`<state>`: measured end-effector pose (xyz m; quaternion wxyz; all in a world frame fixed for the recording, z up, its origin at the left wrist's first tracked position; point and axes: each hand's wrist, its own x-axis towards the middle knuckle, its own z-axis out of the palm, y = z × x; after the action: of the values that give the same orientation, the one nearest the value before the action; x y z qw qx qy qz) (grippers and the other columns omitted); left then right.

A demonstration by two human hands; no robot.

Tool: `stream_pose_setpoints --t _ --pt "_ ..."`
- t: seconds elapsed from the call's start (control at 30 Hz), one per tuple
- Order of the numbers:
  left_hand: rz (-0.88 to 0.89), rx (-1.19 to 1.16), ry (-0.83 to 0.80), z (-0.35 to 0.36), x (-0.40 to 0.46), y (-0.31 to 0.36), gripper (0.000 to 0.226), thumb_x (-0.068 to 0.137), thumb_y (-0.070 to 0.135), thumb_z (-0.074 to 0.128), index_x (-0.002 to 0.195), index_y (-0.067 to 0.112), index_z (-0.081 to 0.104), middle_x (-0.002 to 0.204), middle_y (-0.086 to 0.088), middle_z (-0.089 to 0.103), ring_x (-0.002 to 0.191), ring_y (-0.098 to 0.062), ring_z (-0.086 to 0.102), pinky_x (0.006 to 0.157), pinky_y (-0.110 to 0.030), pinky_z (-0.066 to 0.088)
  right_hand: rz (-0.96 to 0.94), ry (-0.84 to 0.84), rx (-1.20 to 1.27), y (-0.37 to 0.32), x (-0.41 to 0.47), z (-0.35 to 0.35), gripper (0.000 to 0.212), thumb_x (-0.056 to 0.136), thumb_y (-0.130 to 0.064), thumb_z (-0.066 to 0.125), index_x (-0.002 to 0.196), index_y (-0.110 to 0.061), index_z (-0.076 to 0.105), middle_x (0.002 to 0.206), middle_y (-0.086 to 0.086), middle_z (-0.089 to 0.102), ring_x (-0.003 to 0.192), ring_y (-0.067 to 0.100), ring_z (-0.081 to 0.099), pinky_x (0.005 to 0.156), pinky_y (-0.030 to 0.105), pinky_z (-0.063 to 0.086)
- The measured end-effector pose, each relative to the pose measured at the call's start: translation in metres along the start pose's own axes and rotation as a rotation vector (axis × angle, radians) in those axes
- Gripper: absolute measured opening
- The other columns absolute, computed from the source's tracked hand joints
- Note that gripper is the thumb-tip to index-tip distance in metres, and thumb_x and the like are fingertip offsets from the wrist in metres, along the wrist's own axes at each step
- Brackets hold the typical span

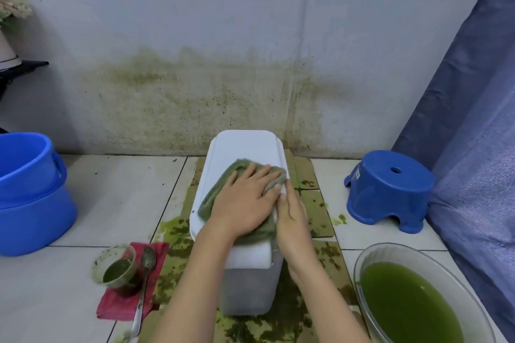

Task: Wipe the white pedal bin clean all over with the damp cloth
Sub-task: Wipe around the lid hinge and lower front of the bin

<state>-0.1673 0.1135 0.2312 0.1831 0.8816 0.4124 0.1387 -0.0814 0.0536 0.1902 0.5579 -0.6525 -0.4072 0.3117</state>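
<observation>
Green cloth [239, 198] under left hand [245, 203] — at the bin [245, 147] lid's right edge.

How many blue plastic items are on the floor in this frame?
3: two tubs, one nested inside the other at far left and partly cut off by the frame edge, and a stool at right, beside the curtain. More could lie outside the view.

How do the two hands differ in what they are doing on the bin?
The left hand lies flat with fingers spread, pressing the green cloth on the lid; the right hand touches no cloth and rests along the lid's right edge, seemingly steadying the white pedal bin. Both are bare and in contact with the bin.
</observation>
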Motion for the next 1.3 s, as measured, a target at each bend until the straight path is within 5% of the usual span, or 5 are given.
stream_pose_setpoints --t 0.53,0.77,0.97,1.13,1.3 --pt "-0.246 -0.348 0.198 -0.036 0.096 -0.082 0.048 0.101 0.032 0.035 0.147 0.016 0.032 0.154 -0.005 0.028 0.141 -0.022 0.028 0.111 -0.030 0.021 0.051 -0.106 0.080 0.002 0.009 -0.003 0.047 0.103 -0.031 0.025 0.149 -0.032 0.014 0.154 -0.012 0.020 0.141 0.008 0.019 0.117 0.032 0.017" --pt "-0.289 -0.480 0.246 -0.019 0.009 -0.061 0.053 0.100 0.039 0.036 0.144 0.010 0.033 0.153 -0.002 0.024 0.139 -0.019 0.027 0.114 -0.035 0.023 0.034 -0.058 -0.036 0.015 0.013 0.001 0.048 0.102 -0.037 0.024 0.149 -0.034 0.013 0.155 -0.013 0.018 0.144 0.012 0.014 0.118 0.048 0.008" --pt "-0.365 -0.346 0.716 0.020 -0.072 -0.019 0.035 0.100 0.021 0.038 0.126 0.004 0.054 0.123 -0.009 0.055 0.117 -0.025 0.047 0.098 -0.027 0.033 0.061 -0.064 -0.023 0.011 0.009 0.000 0.049 0.102 -0.037 0.024 0.150 -0.032 0.012 0.156 -0.012 0.016 0.145 0.014 0.011 0.118 0.046 0.009" --pt "-0.240 -0.342 0.823 0.058 -0.126 0.005 0.034 0.100 0.021 0.040 0.125 0.005 0.056 0.123 0.001 0.053 0.114 -0.004 0.041 0.103 -0.015 0.030 0.070 -0.086 0.010 -0.001 0.006 -0.004 0.049 0.103 -0.030 0.025 0.150 -0.024 0.013 0.157 -0.007 0.016 0.144 0.013 0.016 0.119 0.038 0.015" --pt "-0.558 -0.595 0.871 0.042 -0.160 -0.029 0.025 0.100 0.020 0.039 0.108 0.009 0.061 0.095 0.000 0.062 0.100 -0.025 0.058 0.077 -0.026 0.041 0.118 -0.170 0.134 -0.004 0.000 -0.013 0.049 0.103 -0.031 0.026 0.150 -0.028 0.012 0.156 -0.010 0.016 0.142 0.009 0.019 0.113 0.028 0.018"
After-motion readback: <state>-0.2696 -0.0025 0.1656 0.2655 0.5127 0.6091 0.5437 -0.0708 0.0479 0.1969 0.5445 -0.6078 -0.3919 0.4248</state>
